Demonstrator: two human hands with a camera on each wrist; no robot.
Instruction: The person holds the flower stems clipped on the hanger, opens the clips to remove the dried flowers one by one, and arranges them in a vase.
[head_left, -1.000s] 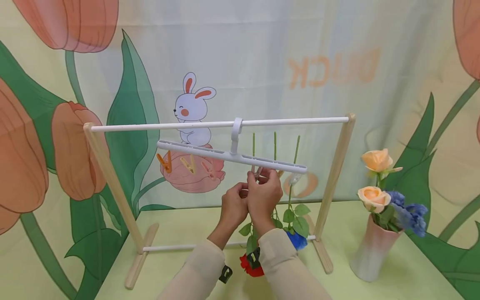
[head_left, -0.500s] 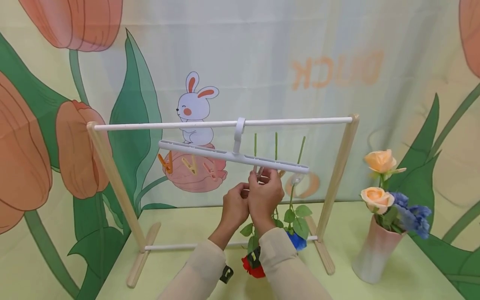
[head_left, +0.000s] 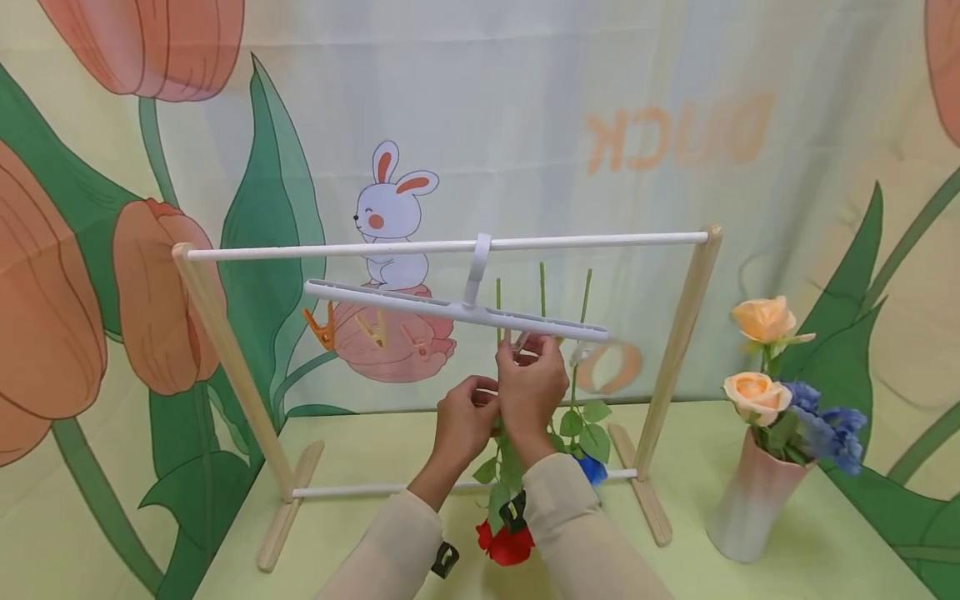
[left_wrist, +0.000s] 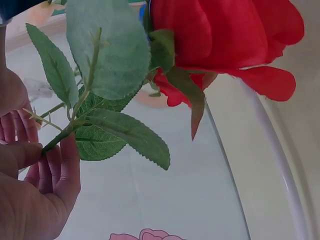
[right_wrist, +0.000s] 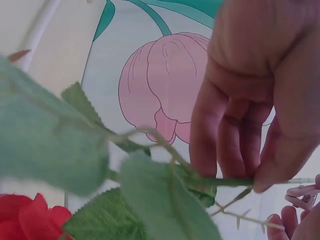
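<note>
Printed drapery (head_left: 487,100) behind, left hand (head_left: 462,421) pinches a rose stem (left_wrist: 61,136), right hand (head_left: 532,387) a clip (right_wrist: 301,190); likely fastening, next calling for steady alignment.

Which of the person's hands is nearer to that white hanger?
Right: the right hand is just beneath the white hanger, holding a clip; the left hand is lower, farther beneath it, pinching a green stem.

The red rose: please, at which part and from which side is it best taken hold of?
Probably pinch its slim stem just above the leaves, coming from the left, where the left grip holds it. The red rose hangs head-down, so that stretch is clear of petals, and the right grip, at the clip, takes up the other side.
</note>
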